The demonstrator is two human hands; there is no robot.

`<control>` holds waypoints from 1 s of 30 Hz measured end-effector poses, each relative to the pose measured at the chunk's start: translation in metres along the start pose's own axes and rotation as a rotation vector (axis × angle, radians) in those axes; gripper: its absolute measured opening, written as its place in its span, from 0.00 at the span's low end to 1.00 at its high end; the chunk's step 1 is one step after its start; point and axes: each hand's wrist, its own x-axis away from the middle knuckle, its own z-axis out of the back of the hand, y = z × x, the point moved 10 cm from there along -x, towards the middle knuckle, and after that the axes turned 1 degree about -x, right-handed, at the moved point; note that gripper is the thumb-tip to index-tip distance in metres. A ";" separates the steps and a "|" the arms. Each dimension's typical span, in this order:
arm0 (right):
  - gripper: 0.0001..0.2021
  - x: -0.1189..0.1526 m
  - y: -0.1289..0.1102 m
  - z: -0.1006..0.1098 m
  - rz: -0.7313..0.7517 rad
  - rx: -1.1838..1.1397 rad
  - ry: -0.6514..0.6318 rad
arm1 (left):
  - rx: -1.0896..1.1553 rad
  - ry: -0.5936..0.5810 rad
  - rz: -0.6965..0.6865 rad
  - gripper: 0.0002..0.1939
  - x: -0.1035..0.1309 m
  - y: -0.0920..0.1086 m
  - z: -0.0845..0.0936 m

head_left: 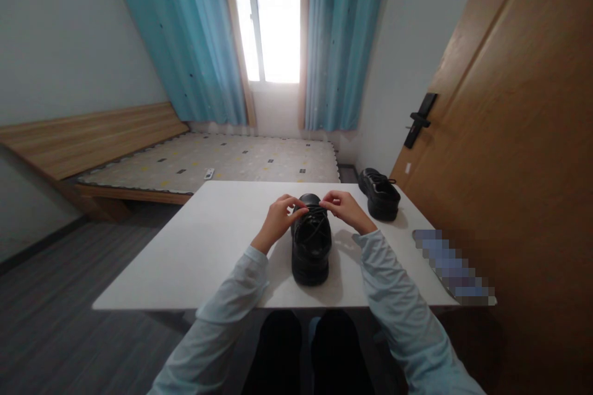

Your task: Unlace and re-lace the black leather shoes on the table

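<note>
A black lace-up shoe [311,259] stands upright on the white table [194,253], its toe pointing away from me and its heel near the table's front edge. Dark shoelaces [317,215] cross over its upper. At the left side of the lacing, my left hand [282,216] is closed in a pinch on the lace. My right hand [341,205] pinches the lace from the right side, close to the toe. The thin lace between my fingertips is hard to make out. Both hands are apart from each other.
Another black shoe [382,197] stands at the table's back right. A flat blurred-out item [449,265] lies along the right edge. Beyond the table is a bed [250,157] with a small white object [210,173] on it. A wooden door [519,136] rises close on the right.
</note>
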 end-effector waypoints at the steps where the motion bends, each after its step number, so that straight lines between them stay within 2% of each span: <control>1: 0.20 0.000 0.000 -0.002 -0.006 0.006 -0.016 | 0.008 -0.007 0.010 0.11 0.000 -0.001 -0.001; 6: 0.22 0.002 0.001 -0.008 -0.053 -0.007 -0.065 | 0.027 -0.033 0.064 0.10 -0.001 -0.006 -0.005; 12: 0.21 0.003 0.000 -0.011 -0.055 -0.011 -0.098 | -0.011 -0.032 0.066 0.09 -0.001 -0.009 -0.007; 19: 0.19 0.005 0.008 -0.006 -0.099 -0.071 -0.111 | 0.146 -0.128 0.107 0.11 0.001 -0.020 -0.016; 30: 0.17 0.010 0.016 -0.004 -0.172 -0.205 -0.127 | 0.294 -0.174 0.135 0.15 0.000 -0.023 -0.020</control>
